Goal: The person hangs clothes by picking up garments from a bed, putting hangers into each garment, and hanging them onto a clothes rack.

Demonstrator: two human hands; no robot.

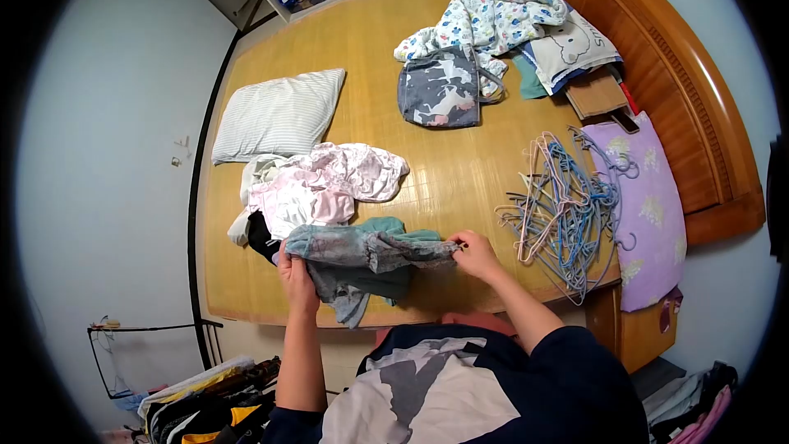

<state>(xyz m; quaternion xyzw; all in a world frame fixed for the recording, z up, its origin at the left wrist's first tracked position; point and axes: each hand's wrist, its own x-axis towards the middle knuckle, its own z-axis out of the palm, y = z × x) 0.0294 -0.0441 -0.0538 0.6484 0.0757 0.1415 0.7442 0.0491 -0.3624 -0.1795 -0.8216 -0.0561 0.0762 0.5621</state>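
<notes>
A mottled grey-blue garment (349, 248) is stretched sideways between my two hands over the near edge of the bed. My left hand (298, 278) grips its left end. Its right end is pinched by my right hand (475, 255). Part of the garment hangs below, and its exact kind is not clear. Behind and beneath it shows green cloth (393, 226). Just beyond my left hand lies a heap of pink and white clothes (316, 189), with a black piece (261, 237) at its near side.
A tangle of hangers (563, 205) lies right of my right hand, beside a purple pillow (645, 205). Farther back are a striped pillow (279, 111), a grey bag (440, 90) and a patterned quilt (501, 16). The wooden headboard (657, 74) rises at the right.
</notes>
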